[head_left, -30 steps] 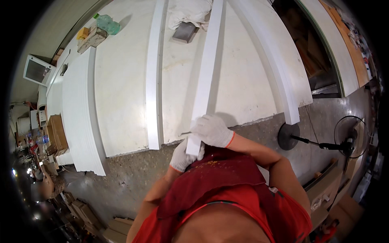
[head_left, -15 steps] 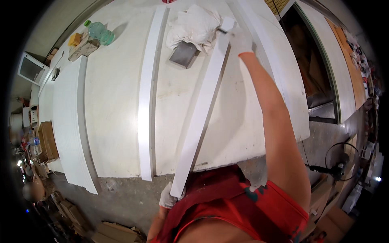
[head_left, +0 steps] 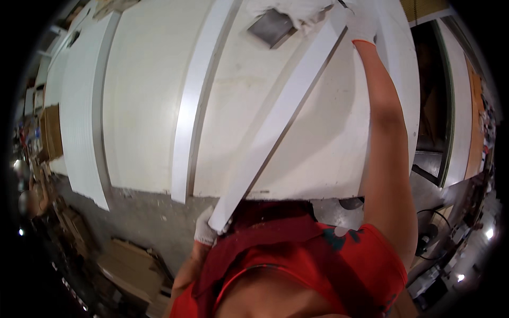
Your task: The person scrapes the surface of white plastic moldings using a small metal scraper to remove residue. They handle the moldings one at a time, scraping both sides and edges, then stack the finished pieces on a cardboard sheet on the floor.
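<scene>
At far left, a wide ridged white piece (head_left: 82,116) lay on the table (head_left: 140,106), then a loose white strip (head_left: 193,98). The gloved left hand (head_left: 203,229) was clamped around the near end of a slanted white strip (head_left: 275,122), which overhung the table's near edge. Past a grey block (head_left: 271,27), the gloved right hand (head_left: 363,24) was blurred at the far end, its grip impossible to tell. The slanted strip seemed mid-handling; whether the other pieces were finished was unclear. No label or writing was legible.
</scene>
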Motion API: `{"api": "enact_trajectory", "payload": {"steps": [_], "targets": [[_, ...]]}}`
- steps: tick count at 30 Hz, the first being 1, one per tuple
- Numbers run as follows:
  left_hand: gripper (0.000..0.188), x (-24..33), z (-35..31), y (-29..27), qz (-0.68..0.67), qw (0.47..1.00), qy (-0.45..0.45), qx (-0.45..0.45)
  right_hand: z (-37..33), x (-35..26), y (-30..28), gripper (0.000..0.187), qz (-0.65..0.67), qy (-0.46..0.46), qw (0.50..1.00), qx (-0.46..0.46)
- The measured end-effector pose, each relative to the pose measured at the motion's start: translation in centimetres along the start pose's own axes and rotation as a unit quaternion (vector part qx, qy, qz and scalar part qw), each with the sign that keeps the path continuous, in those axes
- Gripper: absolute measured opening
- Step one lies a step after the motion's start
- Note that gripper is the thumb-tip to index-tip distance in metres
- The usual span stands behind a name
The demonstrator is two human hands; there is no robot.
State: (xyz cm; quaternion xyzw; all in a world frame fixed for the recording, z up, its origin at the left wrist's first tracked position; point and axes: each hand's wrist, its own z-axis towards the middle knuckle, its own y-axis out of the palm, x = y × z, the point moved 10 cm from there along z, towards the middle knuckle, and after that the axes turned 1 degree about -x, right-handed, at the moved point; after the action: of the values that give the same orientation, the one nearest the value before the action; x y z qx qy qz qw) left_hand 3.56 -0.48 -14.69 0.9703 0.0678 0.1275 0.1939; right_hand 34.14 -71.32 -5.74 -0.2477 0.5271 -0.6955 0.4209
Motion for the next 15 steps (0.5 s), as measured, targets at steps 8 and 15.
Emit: {"api": "enact_trajectory", "payload": {"steps": [8, 15], "targets": [[0.045, 0.4, 0.1, 1.0, -0.019, 0.997, 0.029, -0.074, -31.6, -21.4, -8.8, 0.023, 0.156, -0.311, 0.938, 0.003], [0.051, 1.3, -0.3, 2.2, -0.010, 0.965, 0.061, -0.256, -49.2, -35.8, -16.8, 0.020, 0.304, -0.377, 0.819, -0.308]]}}
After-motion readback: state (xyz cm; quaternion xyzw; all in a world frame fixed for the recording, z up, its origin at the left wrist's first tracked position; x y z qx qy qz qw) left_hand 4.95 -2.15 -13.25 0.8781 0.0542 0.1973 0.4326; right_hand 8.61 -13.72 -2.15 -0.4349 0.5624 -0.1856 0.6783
